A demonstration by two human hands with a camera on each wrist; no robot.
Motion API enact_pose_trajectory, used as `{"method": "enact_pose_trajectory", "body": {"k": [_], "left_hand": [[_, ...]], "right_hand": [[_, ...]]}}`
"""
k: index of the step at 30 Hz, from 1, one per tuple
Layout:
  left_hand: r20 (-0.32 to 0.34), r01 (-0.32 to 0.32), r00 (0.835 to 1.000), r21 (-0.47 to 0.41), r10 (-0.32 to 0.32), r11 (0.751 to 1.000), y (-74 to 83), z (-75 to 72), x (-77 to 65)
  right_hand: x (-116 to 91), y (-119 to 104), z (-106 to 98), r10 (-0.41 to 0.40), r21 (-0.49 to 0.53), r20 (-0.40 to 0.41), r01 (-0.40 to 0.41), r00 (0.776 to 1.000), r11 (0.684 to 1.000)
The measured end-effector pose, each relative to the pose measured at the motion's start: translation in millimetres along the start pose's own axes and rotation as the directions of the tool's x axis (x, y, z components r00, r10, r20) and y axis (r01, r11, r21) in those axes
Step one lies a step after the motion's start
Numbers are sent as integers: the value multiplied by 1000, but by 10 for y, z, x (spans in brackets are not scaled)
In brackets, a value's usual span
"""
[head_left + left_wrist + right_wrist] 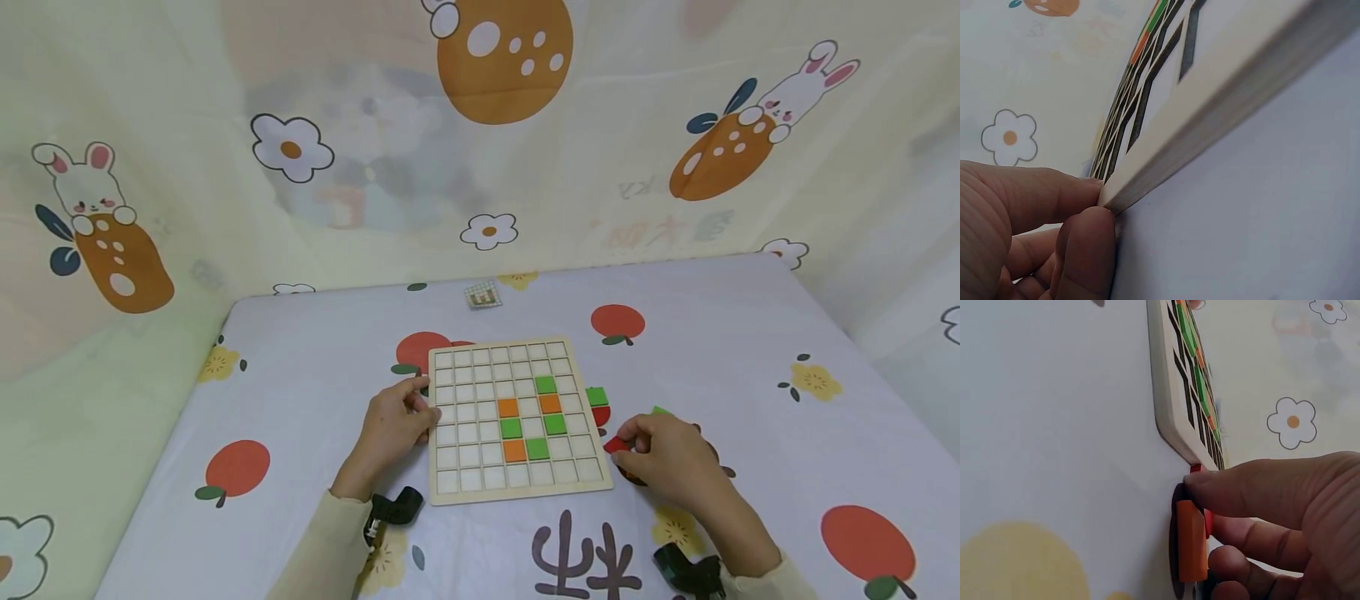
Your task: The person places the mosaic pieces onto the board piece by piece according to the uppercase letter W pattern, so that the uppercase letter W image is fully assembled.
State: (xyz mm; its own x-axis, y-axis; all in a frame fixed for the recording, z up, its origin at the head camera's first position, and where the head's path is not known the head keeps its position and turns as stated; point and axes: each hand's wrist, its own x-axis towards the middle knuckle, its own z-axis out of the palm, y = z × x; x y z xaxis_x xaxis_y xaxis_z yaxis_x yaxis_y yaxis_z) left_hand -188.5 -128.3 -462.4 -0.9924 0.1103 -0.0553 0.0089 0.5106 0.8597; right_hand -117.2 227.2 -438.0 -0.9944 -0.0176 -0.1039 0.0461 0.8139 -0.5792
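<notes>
A pale wooden grid board (457, 457) lies on the table, with several green tiles (554, 424) and orange tiles (508, 407) in its squares. At the board's left edge is my left hand (395, 419), its thumb and forefinger pinching the rim; the left wrist view shows the fingertips (1094, 215) right at the edge. My right hand (670, 454) pinches a small red tile (617, 445) just off the board's right edge. Close by those fingers, an orange tile (1192, 540) shows in the right wrist view. The red tile is partly hidden by the thumb there.
A loose green tile (597, 396) lies beside the board's right edge, and another green piece (660, 410) peeks out behind my right hand. Farther back lies a small patterned card (482, 294). The printed cloth (300, 400) covers the table, and a printed curtain (375, 208) hangs behind.
</notes>
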Motion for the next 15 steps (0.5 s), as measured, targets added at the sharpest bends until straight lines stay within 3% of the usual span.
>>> {"method": "enact_pose_trajectory", "body": {"k": [9,15], "left_hand": [[0,3,1000,1,-3,1000,-4,-6,-2],[4,6,1000,-7,-6,1000,5,-1,7]], "right_hand": [[18,-42,8,30,58,-8,-30,1000,998],[6,-32,-23,-16,94,-40,20,999,995]]}}
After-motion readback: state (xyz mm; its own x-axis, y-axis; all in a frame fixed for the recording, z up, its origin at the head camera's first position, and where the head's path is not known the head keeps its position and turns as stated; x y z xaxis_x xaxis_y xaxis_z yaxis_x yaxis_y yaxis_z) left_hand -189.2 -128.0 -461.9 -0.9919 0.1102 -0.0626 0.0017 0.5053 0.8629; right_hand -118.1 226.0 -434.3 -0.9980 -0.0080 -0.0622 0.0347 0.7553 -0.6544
